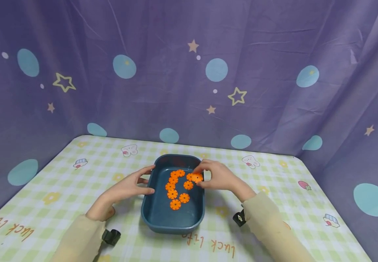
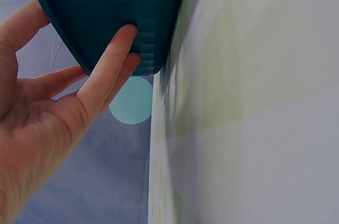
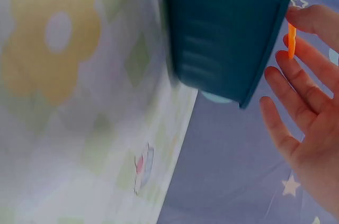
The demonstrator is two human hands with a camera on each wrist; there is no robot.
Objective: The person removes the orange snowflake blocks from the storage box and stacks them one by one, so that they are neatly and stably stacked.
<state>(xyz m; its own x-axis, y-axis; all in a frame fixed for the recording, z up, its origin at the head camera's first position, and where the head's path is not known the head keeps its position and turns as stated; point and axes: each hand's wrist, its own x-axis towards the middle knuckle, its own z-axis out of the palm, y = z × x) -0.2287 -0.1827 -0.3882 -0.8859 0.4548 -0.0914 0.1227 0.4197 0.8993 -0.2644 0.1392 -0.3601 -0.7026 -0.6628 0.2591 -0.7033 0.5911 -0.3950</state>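
Observation:
Between both hands stands a dark teal, rounded rectangular tray. My left hand holds its left side: the thumb and index finger reach over the rim, while two other fingers press the outer wall in the left wrist view. At the right rim, my right hand pinches an orange flower-shaped disc between thumb and fingers, edge-on in the right wrist view. Inside lie several similar orange notched discs, forming a curved line on the left and a looser group on the right.
The tray rests on a green-and-white checked tablecloth printed with flowers, bunnies and cupcakes. Behind the table hangs a purple curtain with stars and blue dots. Black straps sit at both wrists.

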